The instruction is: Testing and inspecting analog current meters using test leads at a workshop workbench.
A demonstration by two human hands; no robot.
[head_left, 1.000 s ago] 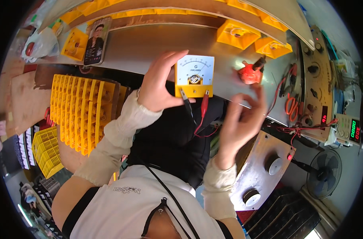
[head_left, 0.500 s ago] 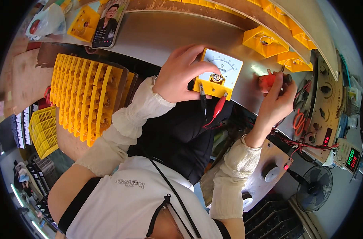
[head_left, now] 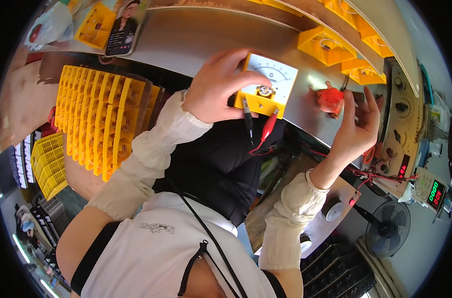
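Desk (head_left: 186,39): we see a bare metal top running behind both hands.
Rows of yellow housings (head_left: 94,116): stacked side by side, left of the person's sleeves.
Shelf (head_left: 394,44): above the desk at the upper right, with open yellow boxes (head_left: 326,44) near its edge.
Control panel (head_left: 400,107): upright-looking beige face with dark knobs, at the desk's right end.
Fan (head_left: 388,229): black blades in a round guard, lower right.
Yellow crate (head_left: 48,169): beyond the rows, at the far left.
Power supply (head_left: 431,191): we find green and red digits lit, beside the control panel.
Left hand (head_left: 213,92): its grip is closed on the meter (head_left: 280,92), one digit across the front and another at the lower edge.
Right hand (head_left: 356,129): its grip is parted, fingers spread, the tips just beside a red lump; whether they touch it, we cannot tell.
Phone (head_left: 124,30): leaning at the desk's upper left, screen lit, a person showing on it.
Meter: tilted, white dial over a yellow base, held up over the desk's near edge.
Red lump (head_left: 330,100): on the desk, right of the meter; we cannot make out its kind.
Red clip (head_left: 269,126): on the meter's lower right.
Black clip (head_left: 248,119): on its lower left.
Thin dark rod (head_left: 345,82): just above the right fingertips.
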